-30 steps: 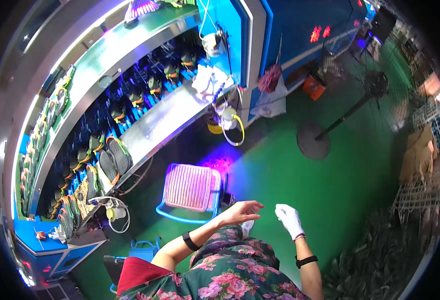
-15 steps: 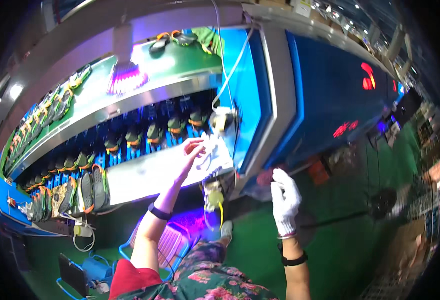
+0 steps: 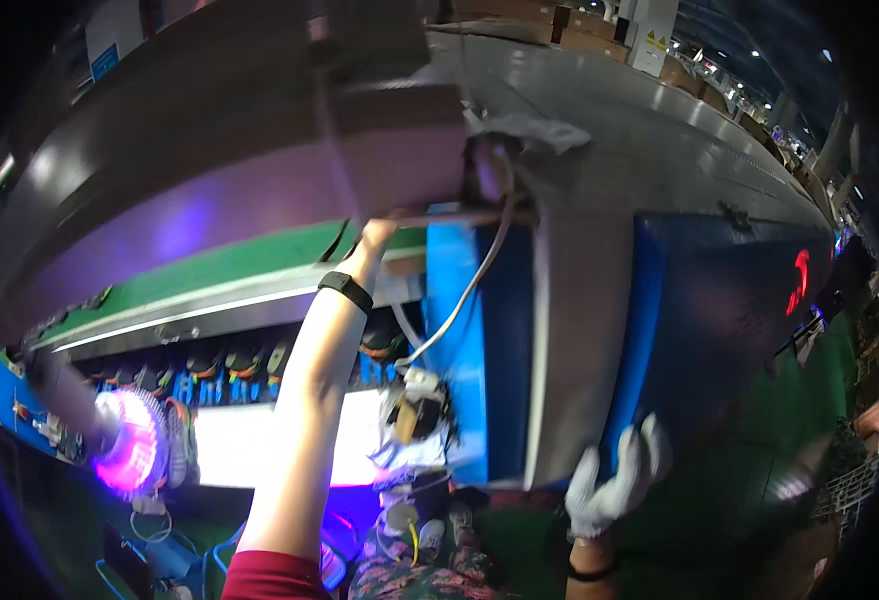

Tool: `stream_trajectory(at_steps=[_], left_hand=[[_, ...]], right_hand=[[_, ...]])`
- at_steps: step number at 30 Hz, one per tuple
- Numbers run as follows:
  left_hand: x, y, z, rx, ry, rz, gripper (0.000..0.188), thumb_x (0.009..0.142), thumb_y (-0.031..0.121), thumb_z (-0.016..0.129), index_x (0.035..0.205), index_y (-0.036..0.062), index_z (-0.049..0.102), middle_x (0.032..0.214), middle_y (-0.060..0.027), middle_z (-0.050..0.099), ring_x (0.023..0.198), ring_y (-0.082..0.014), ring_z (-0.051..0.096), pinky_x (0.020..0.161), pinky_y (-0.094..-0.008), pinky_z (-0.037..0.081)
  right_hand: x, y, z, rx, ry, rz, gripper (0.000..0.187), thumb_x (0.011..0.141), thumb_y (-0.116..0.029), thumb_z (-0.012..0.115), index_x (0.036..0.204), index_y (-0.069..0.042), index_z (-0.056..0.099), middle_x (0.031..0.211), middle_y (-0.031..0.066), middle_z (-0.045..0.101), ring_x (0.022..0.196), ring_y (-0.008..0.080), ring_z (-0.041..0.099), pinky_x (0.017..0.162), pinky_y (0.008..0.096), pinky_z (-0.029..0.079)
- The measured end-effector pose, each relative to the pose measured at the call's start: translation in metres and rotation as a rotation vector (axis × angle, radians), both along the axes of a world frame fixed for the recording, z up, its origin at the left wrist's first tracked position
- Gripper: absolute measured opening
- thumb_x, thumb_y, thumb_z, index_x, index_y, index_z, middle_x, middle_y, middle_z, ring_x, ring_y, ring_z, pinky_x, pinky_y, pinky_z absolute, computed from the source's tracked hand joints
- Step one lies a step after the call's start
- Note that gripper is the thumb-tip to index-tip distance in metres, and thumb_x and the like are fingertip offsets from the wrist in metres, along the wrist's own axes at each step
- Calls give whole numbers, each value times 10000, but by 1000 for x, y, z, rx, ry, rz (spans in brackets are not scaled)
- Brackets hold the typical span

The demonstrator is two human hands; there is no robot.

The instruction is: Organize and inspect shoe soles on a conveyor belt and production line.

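Note:
My bare left hand (image 3: 381, 230) is raised to the lower edge of the grey metal hood (image 3: 230, 190) over the machine. Its fingers are hidden at that edge, so what they touch or hold does not show. My right hand (image 3: 615, 485), in a white knitted glove, hangs in front of the machine's blue side panel (image 3: 695, 360) with its fingers apart and nothing in them. Below my left forearm, several dark shoe uppers (image 3: 245, 362) stand in a row on blue supports, behind a brightly lit white surface (image 3: 235, 445).
A glowing pink-purple round lamp (image 3: 130, 445) is at the left. A pale cable (image 3: 475, 285) droops beside the blue end panel toward a small device (image 3: 418, 415). A green belt (image 3: 230, 265) runs under the hood. Wire baskets (image 3: 855, 490) stand at the far right.
My left hand has risen from beside the white surface to the hood's edge. My gloved right hand has moved lower and spread its fingers. The view has shifted upward.

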State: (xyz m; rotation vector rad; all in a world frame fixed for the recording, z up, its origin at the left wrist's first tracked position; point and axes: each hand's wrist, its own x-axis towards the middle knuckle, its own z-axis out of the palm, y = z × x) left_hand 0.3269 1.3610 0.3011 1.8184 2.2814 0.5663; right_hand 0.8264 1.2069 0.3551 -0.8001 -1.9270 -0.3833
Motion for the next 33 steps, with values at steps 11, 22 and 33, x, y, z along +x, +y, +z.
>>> stream_trajectory(at_steps=[11,22,33], left_hand=[[-108,11,0,-126,196,54,242,839,161,710,1046,38,692,903,-122,718,851,-180,693,791,-299,537],[-26,-309,37,581,-68,429,314,684,140,840,804,54,562,1082,-97,553,822,-162,581,742,-290,500],[144,-469,-44,1007,-125,715,292,686,14,882,904,24,688,1331,-196,541,1451,-290,312,1207,-453,205]], right_hand=[[-15,21,-1,89,81,204,408,859,-183,722,1218,-37,595,1325,182,554,1211,364,505,995,490,436],[-17,-8,-10,66,76,106,147,924,3,615,1054,56,658,1289,292,580,1180,392,564,1009,471,440],[-29,-6,-2,107,44,5,174,928,12,625,1093,26,679,1307,253,578,1189,362,567,1011,458,434]])
